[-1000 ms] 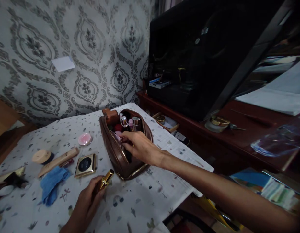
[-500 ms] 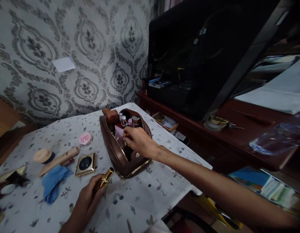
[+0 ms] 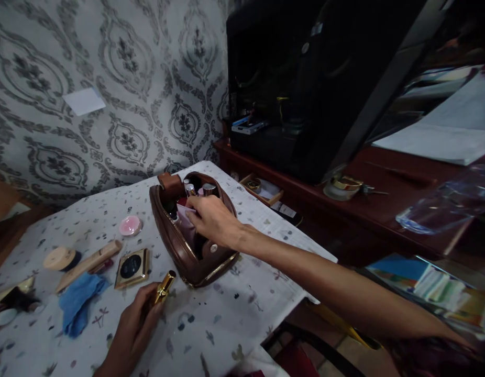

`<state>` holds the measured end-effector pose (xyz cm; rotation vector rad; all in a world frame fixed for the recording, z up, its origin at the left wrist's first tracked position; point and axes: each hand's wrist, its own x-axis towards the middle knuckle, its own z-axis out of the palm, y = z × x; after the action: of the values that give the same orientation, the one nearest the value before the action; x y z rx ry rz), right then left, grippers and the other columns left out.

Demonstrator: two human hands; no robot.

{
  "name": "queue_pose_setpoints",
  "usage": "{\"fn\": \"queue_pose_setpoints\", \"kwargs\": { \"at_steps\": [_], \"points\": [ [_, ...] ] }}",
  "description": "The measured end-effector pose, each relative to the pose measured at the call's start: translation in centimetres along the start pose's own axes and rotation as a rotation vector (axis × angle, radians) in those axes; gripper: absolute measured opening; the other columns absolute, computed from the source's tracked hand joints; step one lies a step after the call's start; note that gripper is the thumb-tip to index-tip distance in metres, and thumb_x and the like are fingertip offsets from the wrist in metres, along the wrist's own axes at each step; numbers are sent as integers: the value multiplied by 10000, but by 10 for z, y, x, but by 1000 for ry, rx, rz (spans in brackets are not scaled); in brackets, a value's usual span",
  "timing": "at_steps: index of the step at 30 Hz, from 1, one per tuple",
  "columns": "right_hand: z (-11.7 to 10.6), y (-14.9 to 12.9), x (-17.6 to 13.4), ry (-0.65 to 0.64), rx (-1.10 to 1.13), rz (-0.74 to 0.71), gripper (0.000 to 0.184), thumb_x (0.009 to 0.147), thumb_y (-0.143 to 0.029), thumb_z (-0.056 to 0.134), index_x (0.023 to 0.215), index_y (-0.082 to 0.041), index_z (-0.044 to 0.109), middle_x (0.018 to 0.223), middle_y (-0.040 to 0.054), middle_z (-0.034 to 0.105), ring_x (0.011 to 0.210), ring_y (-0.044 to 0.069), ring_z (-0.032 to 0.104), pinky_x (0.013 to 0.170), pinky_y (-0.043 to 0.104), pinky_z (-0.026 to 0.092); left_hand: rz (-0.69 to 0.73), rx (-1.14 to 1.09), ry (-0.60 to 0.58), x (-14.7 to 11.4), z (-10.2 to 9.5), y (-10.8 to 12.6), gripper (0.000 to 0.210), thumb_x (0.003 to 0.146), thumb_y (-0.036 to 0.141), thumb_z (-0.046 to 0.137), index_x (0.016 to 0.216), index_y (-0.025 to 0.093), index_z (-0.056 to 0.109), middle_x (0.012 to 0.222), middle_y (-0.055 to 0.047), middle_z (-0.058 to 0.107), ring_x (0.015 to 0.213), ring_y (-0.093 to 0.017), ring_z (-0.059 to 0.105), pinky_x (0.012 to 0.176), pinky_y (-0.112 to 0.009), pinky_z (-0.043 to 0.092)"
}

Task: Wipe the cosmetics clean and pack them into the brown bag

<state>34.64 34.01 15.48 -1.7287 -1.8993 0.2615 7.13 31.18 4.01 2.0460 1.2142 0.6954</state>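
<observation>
My left hand [image 3: 138,322] is closed around a gold lipstick tube [image 3: 164,287] with a dark end, held over the table in front of the bag. A brown makeup bag [image 3: 169,230] lies unzipped on the tablecloth. My right hand [image 3: 215,220] reaches into its opening, thumb and fingers pinched at a pale pink tube [image 3: 185,217]. Bottles with silver caps [image 3: 209,189] stand at the far end inside the bag. Part of the bag's contents is hidden behind my right hand.
Left of the bag lie a gold-edged compact [image 3: 131,268], a pink round case [image 3: 130,225], a blue cloth [image 3: 81,303], a beige tube [image 3: 89,265] and a round cream jar [image 3: 62,258]. Right is a dark red cabinet [image 3: 368,201] bearing a black television [image 3: 297,94].
My right hand has moved slightly farther into the bag, with its fingers over the pale pink tube. The left hand still holds the lipstick. The whole view has shifted a little.
</observation>
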Motion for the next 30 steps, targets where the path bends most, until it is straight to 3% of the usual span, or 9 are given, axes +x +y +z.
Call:
{"fn": "queue_pose_setpoints", "kwargs": {
  "at_steps": [11, 18, 23, 30],
  "points": [
    [-3, 2, -1, -15, 34, 15, 209, 960, -152, 480, 922, -132, 684, 829, 81, 702, 771, 174, 619, 665, 265, 332, -25, -52, 26, 1, 5, -3, 429, 905, 566, 534, 1142, 218, 619, 1024, -51, 725, 899, -213, 673, 714, -255, 510],
    [-7, -6, -6, -53, 359, -60, 110, 921, -198, 614, 935, -130, 699, 698, 0, 659, 651, 114, 574, 631, 227, 345, 15, -17, -41, 4, -1, -14, 401, 912, 521, 549, 1158, 211, 613, 1029, -61, 723, 914, -215, 685, 753, -259, 530],
    [4, -5, -2, -32, 519, -108, 143, 925, -128, 562, 950, -125, 703, 673, -22, 639, 625, 95, 560, 624, 215, 355, 39, -6, -42, 4, -2, -17, 392, 921, 502, 544, 1181, 216, 605, 999, -54, 717, 927, -216, 682, 732, -251, 531],
    [4, -5, 0, -30, 468, -102, 203, 903, -61, 530, 968, -106, 718, 744, 12, 682, 649, 108, 579, 662, 226, 383, 2, -27, -11, 1, 2, -8, 407, 923, 538, 528, 1159, 215, 604, 952, -41, 701, 908, -213, 661, 703, -252, 498]
  ]
}}
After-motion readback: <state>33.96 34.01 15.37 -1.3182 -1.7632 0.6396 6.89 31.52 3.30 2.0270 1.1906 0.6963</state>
